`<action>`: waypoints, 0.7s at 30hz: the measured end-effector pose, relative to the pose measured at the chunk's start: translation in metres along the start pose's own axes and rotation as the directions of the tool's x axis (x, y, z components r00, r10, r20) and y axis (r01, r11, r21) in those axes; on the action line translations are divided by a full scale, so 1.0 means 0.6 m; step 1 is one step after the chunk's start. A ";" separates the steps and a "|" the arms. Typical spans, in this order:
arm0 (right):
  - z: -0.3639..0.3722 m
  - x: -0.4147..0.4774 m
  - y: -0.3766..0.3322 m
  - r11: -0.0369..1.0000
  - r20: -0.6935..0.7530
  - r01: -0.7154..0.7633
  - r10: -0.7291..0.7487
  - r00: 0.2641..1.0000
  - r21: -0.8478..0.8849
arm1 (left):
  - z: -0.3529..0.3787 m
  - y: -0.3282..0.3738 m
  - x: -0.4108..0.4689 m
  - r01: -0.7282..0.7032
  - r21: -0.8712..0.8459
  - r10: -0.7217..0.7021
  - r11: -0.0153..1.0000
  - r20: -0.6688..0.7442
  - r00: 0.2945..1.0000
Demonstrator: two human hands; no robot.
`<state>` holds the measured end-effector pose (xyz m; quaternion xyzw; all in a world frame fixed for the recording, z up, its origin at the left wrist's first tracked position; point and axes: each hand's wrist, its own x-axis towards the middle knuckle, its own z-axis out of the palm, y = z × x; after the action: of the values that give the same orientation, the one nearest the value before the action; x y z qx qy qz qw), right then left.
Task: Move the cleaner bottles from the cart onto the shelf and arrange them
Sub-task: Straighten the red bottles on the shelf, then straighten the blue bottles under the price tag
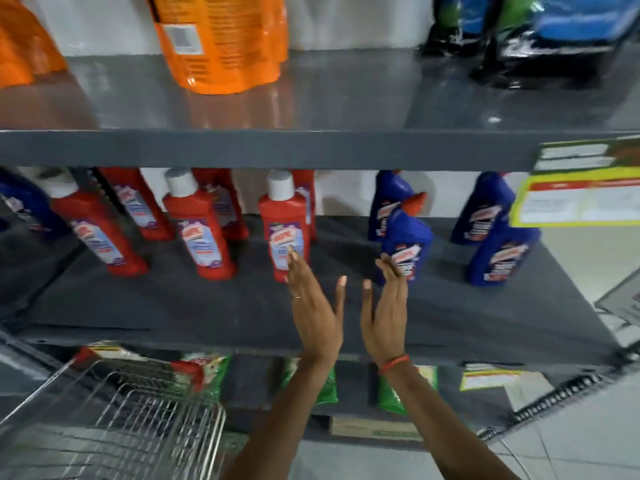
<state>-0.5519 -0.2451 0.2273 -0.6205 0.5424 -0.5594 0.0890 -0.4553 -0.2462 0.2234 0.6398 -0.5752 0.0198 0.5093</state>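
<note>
Right now both hands are flat and wide, palms facing, holding nothing, over the middle shelf (173,306). Left hand (313,306) fingertips touch a red bottle (285,230); right hand (388,313) sits just beside a blue bottle (407,240). Wire cart (131,410) at bottom left; no bottles visible in it.

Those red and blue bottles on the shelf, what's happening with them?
A person is stocking cleaner bottles on the middle shelf. Both hands are open and hold nothing: the left hand reaches toward a red bottle, the right hand toward a blue bottle. More red bottles stand to the left, more blue ones to the right. The wire cart sits at lower left.
</note>
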 end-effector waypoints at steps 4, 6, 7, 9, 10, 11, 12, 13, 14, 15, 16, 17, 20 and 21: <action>-0.103 0.022 0.095 0.985 -0.052 -0.128 0.122 0.991 -0.115 | 0.093 0.095 -0.048 0.024 -0.084 -0.012 0.996 0.137 0.990; -0.145 0.032 0.139 0.962 -0.076 -0.228 0.218 0.973 -0.152 | 0.132 0.128 -0.059 0.109 -0.120 -0.082 0.987 0.208 0.975; -0.163 0.039 0.159 0.945 -0.095 -0.290 0.278 0.956 -0.150 | 0.150 0.141 -0.061 0.171 -0.138 -0.135 0.976 0.239 0.962; -0.194 0.056 0.200 0.909 -0.114 -0.398 0.386 0.916 -0.125 | 0.185 0.158 -0.060 0.284 -0.151 -0.234 0.947 0.279 0.931; -0.206 0.067 0.219 0.888 -0.103 -0.446 0.436 0.894 -0.108 | 0.201 0.163 -0.058 0.330 -0.152 -0.278 0.932 0.287 0.917; -0.215 0.079 0.237 0.865 -0.084 -0.494 0.488 0.869 -0.089 | 0.215 0.165 -0.056 0.377 -0.160 -0.322 0.912 0.288 0.902; -0.222 0.090 0.254 0.843 -0.067 -0.534 0.531 0.845 -0.067 | 0.228 0.167 -0.055 0.428 -0.170 -0.372 0.888 0.283 0.884; -0.226 0.100 0.270 0.826 -0.053 -0.561 0.559 0.828 -0.049 | 0.238 0.168 -0.052 0.477 -0.179 -0.423 0.861 0.270 0.865; -0.228 0.109 0.285 0.817 -0.039 -0.575 0.574 0.818 -0.039 | 0.246 0.168 -0.050 0.513 -0.182 -0.465 0.839 0.250 0.849; -0.227 0.117 0.296 0.814 -0.022 -0.580 0.580 0.815 -0.040 | 0.252 0.167 -0.048 0.535 -0.182 -0.494 0.825 0.228 0.839; -0.223 0.124 0.306 0.814 -0.005 -0.580 0.580 0.814 -0.045 | 0.257 0.166 -0.047 0.548 -0.182 -0.512 0.817 0.208 0.833; -0.219 0.131 0.313 0.812 0.008 -0.581 0.582 0.813 -0.046 | 0.261 0.164 -0.046 0.556 -0.184 -0.526 0.810 0.190 0.829; -0.206 0.149 0.328 0.803 -0.017 -0.595 0.595 0.803 -0.020 | 0.272 0.156 -0.043 0.564 -0.182 -0.546 0.806 0.140 0.826; -0.203 0.152 0.331 0.799 -0.039 -0.601 0.600 0.799 -0.010 | 0.276 0.152 -0.042 0.561 -0.176 -0.546 0.809 0.129 0.828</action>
<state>-0.7816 -0.3341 0.1830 -0.4083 0.7184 -0.5069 0.2454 -0.6258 -0.3235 0.1860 0.7235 -0.3808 -0.2123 0.5353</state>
